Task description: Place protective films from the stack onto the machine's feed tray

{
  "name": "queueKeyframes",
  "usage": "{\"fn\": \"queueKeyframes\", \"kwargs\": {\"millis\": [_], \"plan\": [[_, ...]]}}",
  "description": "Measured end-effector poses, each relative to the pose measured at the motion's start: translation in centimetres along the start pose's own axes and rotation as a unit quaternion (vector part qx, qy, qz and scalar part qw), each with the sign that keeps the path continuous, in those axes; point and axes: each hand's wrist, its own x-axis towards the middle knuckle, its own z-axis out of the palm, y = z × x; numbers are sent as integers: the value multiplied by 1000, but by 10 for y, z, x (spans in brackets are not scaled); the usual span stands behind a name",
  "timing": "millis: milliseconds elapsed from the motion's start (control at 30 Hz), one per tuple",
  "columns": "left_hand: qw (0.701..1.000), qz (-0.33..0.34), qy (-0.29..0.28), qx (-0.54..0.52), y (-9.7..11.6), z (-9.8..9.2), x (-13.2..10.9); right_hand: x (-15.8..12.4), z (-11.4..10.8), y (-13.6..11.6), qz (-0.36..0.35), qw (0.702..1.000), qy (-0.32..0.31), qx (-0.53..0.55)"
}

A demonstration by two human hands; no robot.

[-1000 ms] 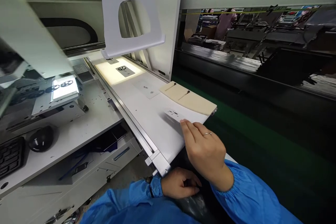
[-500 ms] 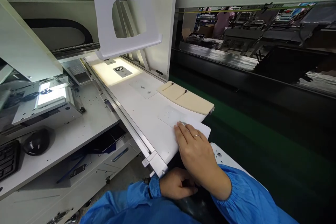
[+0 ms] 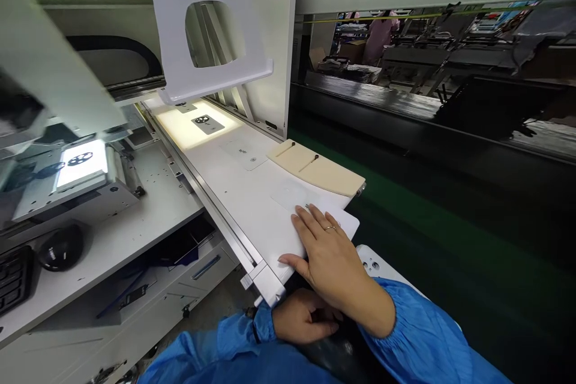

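Observation:
My right hand (image 3: 330, 258) lies palm down at the near end of a white conveyor belt (image 3: 243, 210), fingers stretched and thumb apart. Its fingertips rest over a thin clear sheet (image 3: 288, 193) with small dark print, partly covered by the hand. Farther up the belt is a second clear sheet (image 3: 247, 160) with dark marks. Beyond that, a grey sheet (image 3: 211, 126) with a black round pattern sits on the lit part. My left hand (image 3: 299, 315) rests low by my lap, fingers curled in and partly hidden, with nothing visible in it.
A cream board (image 3: 319, 168) with two slots and dark knobs borders the belt's right side. A white machine cover (image 3: 171, 30) with a cut-out hangs above. On the left stand a lit plate (image 3: 81, 162), a black mouse (image 3: 60, 247) and a keyboard (image 3: 15, 279).
My right hand has flattened, its thumb now spread to the left and its fingers slightly farther left. A pale machine part at upper left has moved and is blurred. My left hand stays put.

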Motion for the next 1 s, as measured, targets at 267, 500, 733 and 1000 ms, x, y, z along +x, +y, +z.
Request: {"fn": "queueKeyframes", "kwargs": {"millis": [267, 500, 733, 1000], "plan": [[1000, 1, -11, -28, -3, 0, 1, 18, 4, -3, 16, 999, -36, 21], [999, -3, -10, -52, -1, -2, 1, 27, 2, -4, 23, 998, -59, 29], [998, -9, -19, -60, 1, -3, 1, 29, 2, -4, 30, 997, -58, 30], [999, 0, -16, -45, -3, -1, 0, 28, -1, -6, 18, 999, -42, 18]]}}
